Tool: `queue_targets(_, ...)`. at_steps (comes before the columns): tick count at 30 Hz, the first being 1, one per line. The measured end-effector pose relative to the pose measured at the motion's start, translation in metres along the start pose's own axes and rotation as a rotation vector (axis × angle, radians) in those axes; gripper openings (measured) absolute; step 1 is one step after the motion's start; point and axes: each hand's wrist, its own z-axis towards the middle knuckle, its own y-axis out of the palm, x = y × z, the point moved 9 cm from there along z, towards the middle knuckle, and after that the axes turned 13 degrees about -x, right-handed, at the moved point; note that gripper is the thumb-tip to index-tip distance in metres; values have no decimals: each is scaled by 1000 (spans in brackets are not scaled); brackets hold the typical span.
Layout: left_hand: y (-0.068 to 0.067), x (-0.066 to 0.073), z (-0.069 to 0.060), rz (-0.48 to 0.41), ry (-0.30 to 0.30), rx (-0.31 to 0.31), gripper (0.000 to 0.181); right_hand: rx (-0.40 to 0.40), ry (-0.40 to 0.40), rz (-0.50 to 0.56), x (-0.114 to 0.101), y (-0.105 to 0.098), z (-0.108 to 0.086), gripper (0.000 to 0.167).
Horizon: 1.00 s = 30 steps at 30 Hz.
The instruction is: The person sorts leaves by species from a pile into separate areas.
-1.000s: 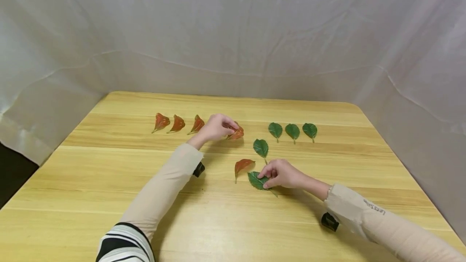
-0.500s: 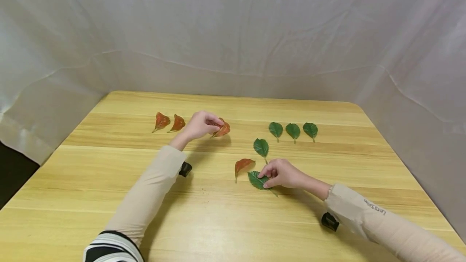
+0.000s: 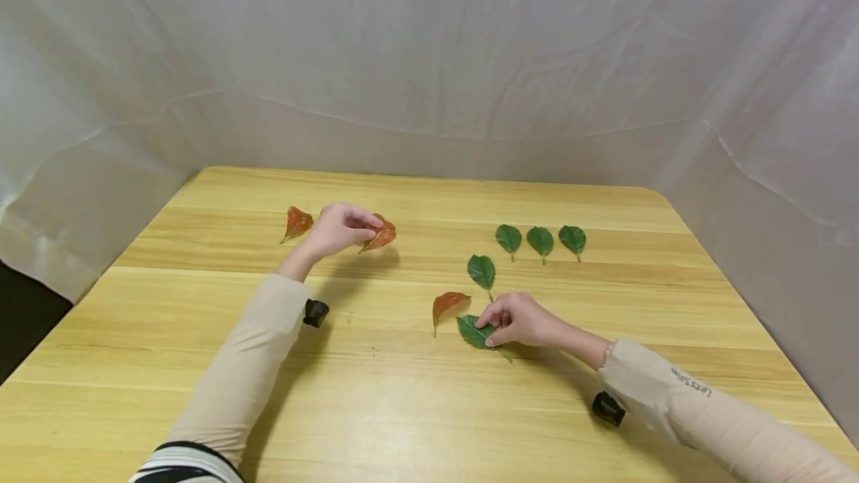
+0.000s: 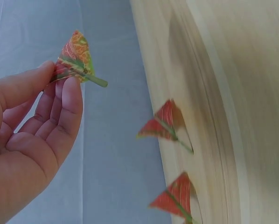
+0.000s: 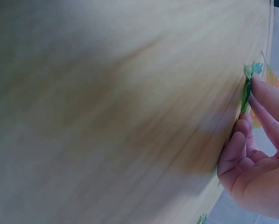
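Observation:
My left hand [image 3: 341,229] pinches a red leaf [image 3: 381,235] between thumb and fingertips, above the table's far left part. The left wrist view shows this leaf [image 4: 78,56] as red and yellow with a short green stem. One red leaf [image 3: 297,223] lies left of that hand; the hand hides the spot beside it. Two red leaves, an upper one [image 4: 163,122] and a lower one [image 4: 177,196], lie on the table in the left wrist view. My right hand [image 3: 525,321] pinches a green leaf [image 3: 473,332] low at the table's middle.
Beside the right hand lie a curled red leaf [image 3: 448,308] and a green leaf [image 3: 481,272]. Three green leaves [image 3: 540,241] form a row at the back right of the wooden table [image 3: 403,416]. Pale curtains [image 3: 429,80] hang behind it.
My left hand has moved left with the red leaf in its grip, passing over the row of red leaves. My right hand has stayed still on the green leaf.

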Motion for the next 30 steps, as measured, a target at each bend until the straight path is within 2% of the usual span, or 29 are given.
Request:
queue_targets(11, -25, -21, -24, -20, -40, 11, 21, -4, 3, 14, -1, 0, 0, 18)
queue_targets(24, -43, -48, -53, -35, -92, 43, 23, -7, 4, 12, -3, -2, 0, 17)
queue_targets(30, -49, -58, -66, -2, -121, 29, 23, -9, -2, 12, -4, -2, -1, 17)
